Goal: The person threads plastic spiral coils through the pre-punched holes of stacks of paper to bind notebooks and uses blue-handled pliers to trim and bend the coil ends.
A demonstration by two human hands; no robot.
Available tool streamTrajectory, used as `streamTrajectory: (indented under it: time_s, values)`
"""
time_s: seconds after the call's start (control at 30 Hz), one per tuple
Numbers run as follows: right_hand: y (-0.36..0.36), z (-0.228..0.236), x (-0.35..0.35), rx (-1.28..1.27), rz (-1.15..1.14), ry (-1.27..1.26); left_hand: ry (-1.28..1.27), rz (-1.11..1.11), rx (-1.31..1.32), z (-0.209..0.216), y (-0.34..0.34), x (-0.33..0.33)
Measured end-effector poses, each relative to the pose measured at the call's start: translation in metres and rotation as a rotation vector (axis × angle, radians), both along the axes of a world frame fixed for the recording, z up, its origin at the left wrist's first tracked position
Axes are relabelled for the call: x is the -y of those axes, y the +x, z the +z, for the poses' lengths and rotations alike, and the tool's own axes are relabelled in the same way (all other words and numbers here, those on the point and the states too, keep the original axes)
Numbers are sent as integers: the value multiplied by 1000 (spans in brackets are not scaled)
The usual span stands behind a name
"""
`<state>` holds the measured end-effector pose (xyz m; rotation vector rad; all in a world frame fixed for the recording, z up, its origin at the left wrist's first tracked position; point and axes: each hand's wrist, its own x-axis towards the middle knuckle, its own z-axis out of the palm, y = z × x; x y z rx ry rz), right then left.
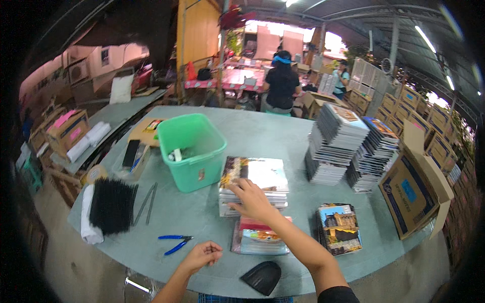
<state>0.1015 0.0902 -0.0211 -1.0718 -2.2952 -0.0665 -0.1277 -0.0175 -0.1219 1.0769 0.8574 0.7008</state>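
My right hand (251, 198) reaches over a stack of picture-covered booklets (260, 169), its fingers apart at the stack's left side; whether they press on the top booklet I cannot tell. Below that wrist lies a lower pile of booklets (262, 245) with a red and orange picture on top. My left hand (203, 255) is loosely closed above the table near the front edge, with nothing visible in it. Blue-handled nippers (176, 243) lie just left of it. A black rounded, flat-edged piece (262, 276) rests to its right.
A green bin (194, 151) stands behind the nippers. At left are a bundle of thin black strands (113, 204), two thin rods (146, 204) and a tape roll (96, 174). Spiral-bound books (339, 228), tall book stacks (336, 144) and an opened carton (414, 189) stand right. People (281, 81) are beyond.
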Motion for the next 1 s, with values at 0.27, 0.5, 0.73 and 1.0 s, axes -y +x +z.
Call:
streamTrajectory:
  time_s: [0.27,0.5,0.73,1.0]
  values:
    - [-32,-3,-13,396,-70,-127,-265,40,466,-53,-24,-7]
    - [-21,-6,-7,354,-6,-45,-237,5,416,-48,-24,-9]
    - [-9,-26,4,200,-3,104,-279,15,378,-48,-21,-13]
    - [4,63,21,-336,-2,143,136,66,246,15,25,-18]
